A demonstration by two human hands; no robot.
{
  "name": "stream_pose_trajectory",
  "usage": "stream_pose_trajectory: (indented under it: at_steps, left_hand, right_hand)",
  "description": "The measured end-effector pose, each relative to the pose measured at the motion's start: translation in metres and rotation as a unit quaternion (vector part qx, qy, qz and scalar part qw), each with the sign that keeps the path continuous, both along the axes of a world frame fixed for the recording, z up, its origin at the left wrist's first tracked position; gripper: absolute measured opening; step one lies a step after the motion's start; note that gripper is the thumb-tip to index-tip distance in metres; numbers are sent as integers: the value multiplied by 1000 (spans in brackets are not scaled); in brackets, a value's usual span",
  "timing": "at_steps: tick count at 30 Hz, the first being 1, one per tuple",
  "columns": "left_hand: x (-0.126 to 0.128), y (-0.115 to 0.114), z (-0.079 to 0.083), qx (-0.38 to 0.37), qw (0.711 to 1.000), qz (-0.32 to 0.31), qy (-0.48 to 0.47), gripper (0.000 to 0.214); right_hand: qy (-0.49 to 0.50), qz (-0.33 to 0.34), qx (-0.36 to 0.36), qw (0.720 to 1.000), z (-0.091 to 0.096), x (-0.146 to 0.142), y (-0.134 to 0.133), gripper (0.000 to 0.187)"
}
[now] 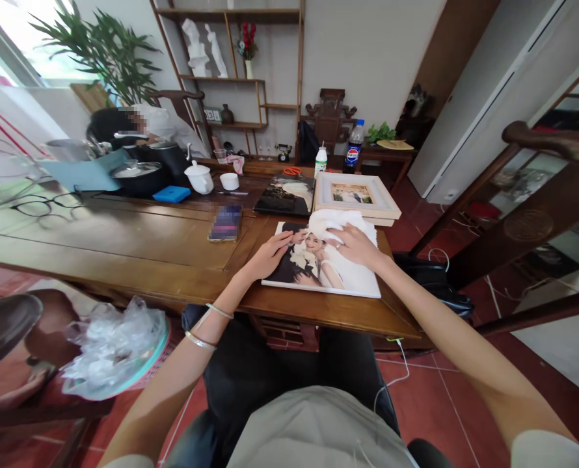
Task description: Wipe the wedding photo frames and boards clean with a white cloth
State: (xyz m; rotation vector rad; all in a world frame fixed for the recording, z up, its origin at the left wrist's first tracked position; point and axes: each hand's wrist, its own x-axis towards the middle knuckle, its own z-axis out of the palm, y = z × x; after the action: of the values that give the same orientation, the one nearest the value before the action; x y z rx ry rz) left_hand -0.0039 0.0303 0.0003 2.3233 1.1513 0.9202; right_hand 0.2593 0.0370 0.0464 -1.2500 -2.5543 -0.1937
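A large photo print of a couple [319, 270] lies flat on the wooden table [138, 250] near its front right corner. My left hand [270, 253] rests flat on the print's left edge, fingers stretched out. My right hand [355, 244] presses a white cloth [341, 221] onto the upper part of the print, fingers curled over the cloth.
Behind the print lie a dark photo [287, 195] and a framed picture [355, 195]. A phone [225, 223], glasses [40, 207], a teapot [200, 177], cups and bottles [354, 155] stand on the table. Another person sits at the far left. A plastic bag [114, 344] rests on a stool.
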Motion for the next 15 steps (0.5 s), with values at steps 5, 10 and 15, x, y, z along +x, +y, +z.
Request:
stream_pose_trajectory:
  at_steps: [5, 10, 15]
  left_hand:
    - [0, 0, -2, -7, 1000, 8, -5, 43]
    - [1, 1, -1, -6, 1000, 2, -10, 43]
    - [0, 1, 0, -9, 1000, -3, -7, 42]
  right_hand:
    - [-5, 44, 3, 999, -2, -14, -38, 30]
    - [30, 104, -45, 993, 3, -26, -118, 29]
    - [34, 125, -70, 989, 8, -23, -123, 31]
